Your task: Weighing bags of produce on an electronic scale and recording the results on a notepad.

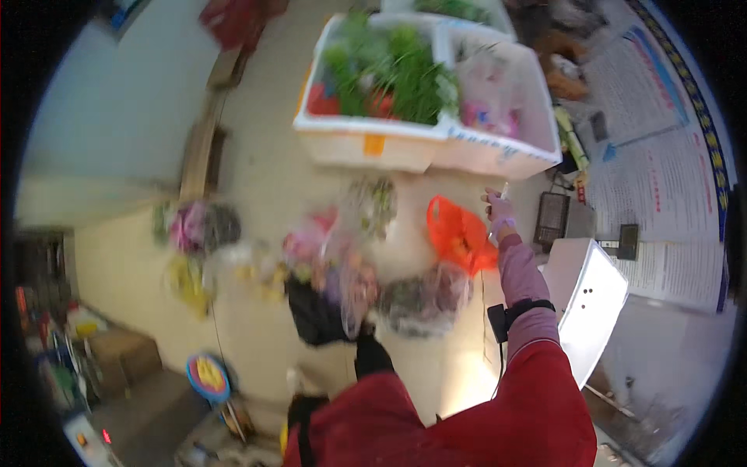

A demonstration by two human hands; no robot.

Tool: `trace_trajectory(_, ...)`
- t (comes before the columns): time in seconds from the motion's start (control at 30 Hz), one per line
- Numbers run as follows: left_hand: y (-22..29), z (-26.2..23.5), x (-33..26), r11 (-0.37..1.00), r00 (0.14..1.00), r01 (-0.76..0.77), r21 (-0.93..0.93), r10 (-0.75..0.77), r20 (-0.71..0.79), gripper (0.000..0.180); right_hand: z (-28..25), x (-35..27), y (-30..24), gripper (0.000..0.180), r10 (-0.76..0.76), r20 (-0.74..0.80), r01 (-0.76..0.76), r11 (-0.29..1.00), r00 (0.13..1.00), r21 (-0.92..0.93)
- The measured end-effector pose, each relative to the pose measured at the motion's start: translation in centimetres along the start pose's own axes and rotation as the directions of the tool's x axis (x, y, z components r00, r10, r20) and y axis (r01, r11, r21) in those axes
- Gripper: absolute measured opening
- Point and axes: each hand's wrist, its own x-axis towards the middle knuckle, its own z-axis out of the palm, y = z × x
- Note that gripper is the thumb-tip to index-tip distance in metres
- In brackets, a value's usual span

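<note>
My right hand (498, 212) reaches over the floor at the right, fingers closed round a slim white stick (505, 189) whose kind I cannot make out. Just left of it lies an orange-red plastic bag (455, 233). My left hand (366, 331) is low in the middle, dark and blurred, its fingers hidden at a clear plastic bag with pinkish contents (358, 292). Beside it are a black bag (315, 311) and a clear bag of dark greens (420, 300).
Ahead stand white foam boxes (373, 140) with leafy greens (405, 74) and clear bags. More bagged produce (202, 228) lies at the left. A white box-like unit (580, 303) is close to my right arm, near a wall with printed sheets (642, 171). A small round blue-rimmed stool (208, 377) stands lower left.
</note>
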Motion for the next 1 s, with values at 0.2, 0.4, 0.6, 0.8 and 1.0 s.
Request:
trace_trajectory(0.2, -1.7, -0.8, -2.0, 0.965, 1.0, 0.02, -0.261, -0.02, 0.0, 0.033, -6.7, -19.1, 12.3, 0.034, 0.349, 0.399, -0.166, 0.89, 0.848, -0.425)
trace_trajectory(0.4, -11.1, 8.3, 0.9, 0.352, 0.968, 0.169, -0.92, -0.234, 0.088, 0.033, -4.1, -38.2, 17.7, 0.026, 0.755, 0.431, -0.457, 0.648, 0.495, -0.609)
trace_trajectory(0.6, -13.9, 13.0, 4.2, 0.329, 0.95, 0.295, -0.897, -0.207, 0.236, 0.029, 0.9, -41.1, 16.7, 0.028, 0.649, 0.466, -0.066, 0.622, 0.601, -0.781)
trace_trajectory(0.8, -23.0, 15.4, 11.3, 0.22, 0.98, 0.197, -0.955, -0.084, 0.183, 0.033, 11.6, -39.9, 15.3, 0.022, 0.381, 0.497, 0.137, 0.671, 0.779, -0.729)
trace_trajectory(1.0, -33.7, 9.4, 20.1, 0.49, 0.978, 0.199, -0.849, -0.158, 0.137, 0.037, 24.5, -46.7, 18.7, 0.022, 0.666, 0.615, 0.185, 0.601, 0.421, -0.778)
